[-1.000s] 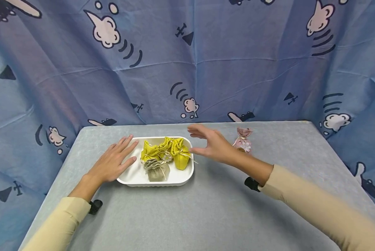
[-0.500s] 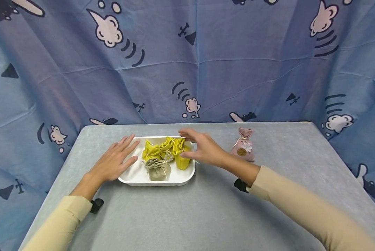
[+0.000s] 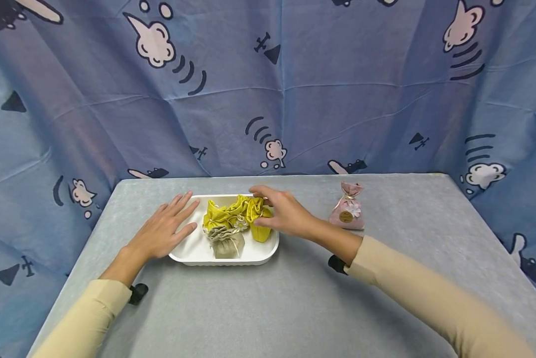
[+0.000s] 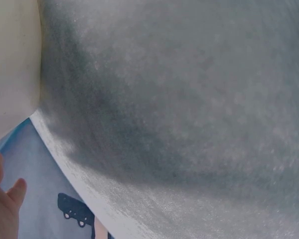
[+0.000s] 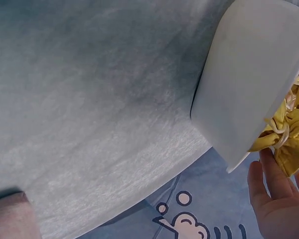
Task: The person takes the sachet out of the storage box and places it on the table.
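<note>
A white tray (image 3: 196, 251) holds several yellow drawstring pouches and one grey-beige pouch (image 3: 227, 246). My left hand (image 3: 162, 228) lies with its fingers spread along the tray's left rim. At the tray's right end, my right hand (image 3: 290, 214) reaches in from the side, thumb and fingers parted on either side of the rightmost yellow pouch (image 3: 261, 232). In the right wrist view, the fingertips of that hand (image 5: 281, 199) are right at the ruffled top of a yellow pouch (image 5: 291, 149).
A pink pouch (image 3: 347, 216) with a white flower and a round gold label stands on the grey table (image 3: 294, 308), right of the tray. Behind the table's far edge hangs a blue patterned curtain (image 3: 339, 109).
My right hand has moved left from beside the tray to the rightmost yellow pouch, uncovering the pink pouch. The left hand stays at the tray's left rim.
</note>
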### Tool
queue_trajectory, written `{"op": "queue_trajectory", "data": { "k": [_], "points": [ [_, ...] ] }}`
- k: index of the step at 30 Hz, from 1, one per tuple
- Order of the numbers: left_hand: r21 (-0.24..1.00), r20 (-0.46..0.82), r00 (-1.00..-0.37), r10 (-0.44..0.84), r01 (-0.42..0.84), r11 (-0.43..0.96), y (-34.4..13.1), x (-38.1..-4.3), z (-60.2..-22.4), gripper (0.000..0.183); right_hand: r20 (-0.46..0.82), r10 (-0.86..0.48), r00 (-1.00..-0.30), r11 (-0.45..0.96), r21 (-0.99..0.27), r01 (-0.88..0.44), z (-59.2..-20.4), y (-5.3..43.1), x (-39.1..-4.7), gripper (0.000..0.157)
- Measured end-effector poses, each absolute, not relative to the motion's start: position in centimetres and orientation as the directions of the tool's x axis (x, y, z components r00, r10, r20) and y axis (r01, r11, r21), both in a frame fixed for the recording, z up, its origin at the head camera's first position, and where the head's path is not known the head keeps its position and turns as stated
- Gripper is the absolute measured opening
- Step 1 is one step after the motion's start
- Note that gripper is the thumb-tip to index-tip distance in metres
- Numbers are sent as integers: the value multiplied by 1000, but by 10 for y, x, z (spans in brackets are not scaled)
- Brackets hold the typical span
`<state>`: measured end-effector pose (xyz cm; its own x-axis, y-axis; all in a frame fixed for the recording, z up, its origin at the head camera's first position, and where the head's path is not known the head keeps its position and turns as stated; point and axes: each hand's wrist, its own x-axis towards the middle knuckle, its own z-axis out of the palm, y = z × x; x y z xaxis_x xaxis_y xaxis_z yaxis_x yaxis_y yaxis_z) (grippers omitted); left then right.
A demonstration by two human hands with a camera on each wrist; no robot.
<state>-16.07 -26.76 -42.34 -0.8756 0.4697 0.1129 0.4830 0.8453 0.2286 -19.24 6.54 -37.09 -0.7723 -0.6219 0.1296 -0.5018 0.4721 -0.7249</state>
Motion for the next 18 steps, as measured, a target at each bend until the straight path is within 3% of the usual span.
{"op": "queue_trajectory", "data": {
  "k": [7,18],
  "points": [
    [229,106,-878,467,478,848,-268,-161,-424,61,143,-623,-769,526,-650,-548,-373,61,-192,68],
    [231,100,-879,466,476,849,-269,-162,-425,61,148,-584,-798,493,-716,-494,-375,60,-195,57]
  ]
}}
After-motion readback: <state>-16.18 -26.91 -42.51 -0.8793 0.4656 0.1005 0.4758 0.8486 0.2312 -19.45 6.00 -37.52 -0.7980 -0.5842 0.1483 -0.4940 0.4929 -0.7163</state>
